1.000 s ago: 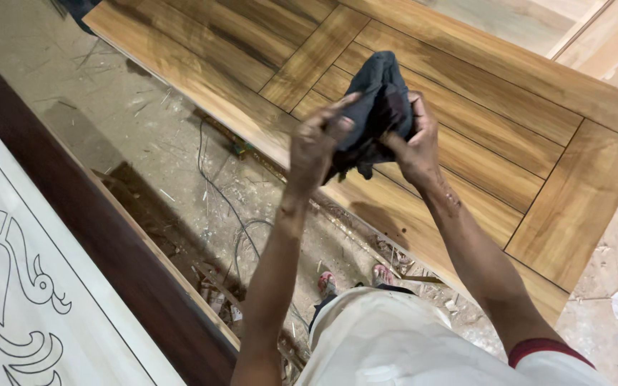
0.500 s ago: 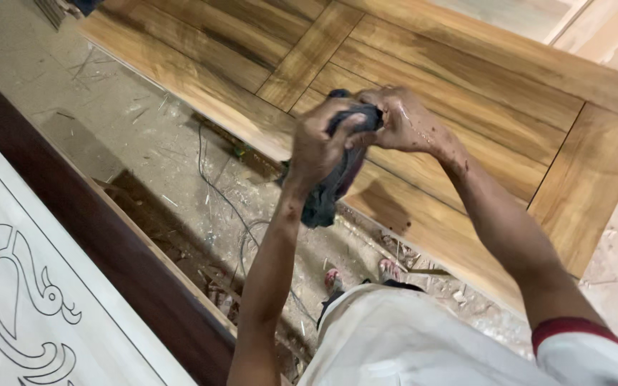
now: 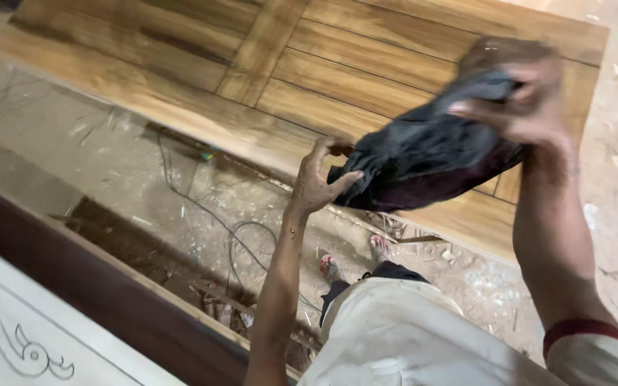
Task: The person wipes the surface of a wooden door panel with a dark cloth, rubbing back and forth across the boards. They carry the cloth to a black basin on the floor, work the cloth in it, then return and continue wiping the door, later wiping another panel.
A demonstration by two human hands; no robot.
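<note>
Two hands were up in front of the camera, and between them hung a dark cloth (image 3: 430, 154), held in the air above the wooden door (image 3: 366, 78) that lay flat on the floor (image 3: 109, 164). The right hand (image 3: 516, 93) was high and motion-blurred; its fingers (image 3: 481, 111) were curled over the cloth's upper end, clamped on it, with the fabric bunched under the palm and draping down and to the left. The left hand (image 3: 320, 179) was lower, at the cloth's bottom corner. Its fingers (image 3: 345, 179) were spread rather than closed: the thumb pointed at the fabric's edge and touched it, while the other fingertips hooked round behind the hem. Whether that hand truly pinched the cloth I could not tell; it looked more like a light catch than a grip.

So the cloth ran on a slant, top end in the right fingers, bottom end against the left ones, sagging in the middle, clear of the door's surface.

Below, the person's feet (image 3: 355, 257) showed in sandals on the dusty floor, just beside the door's near edge. A thin cable (image 3: 209, 221) looped across the floor to the left of the feet. Nearer the camera ran a dark wooden frame (image 3: 94, 279), and against it a pale carved panel (image 3: 16, 343) with a scroll pattern.
</note>
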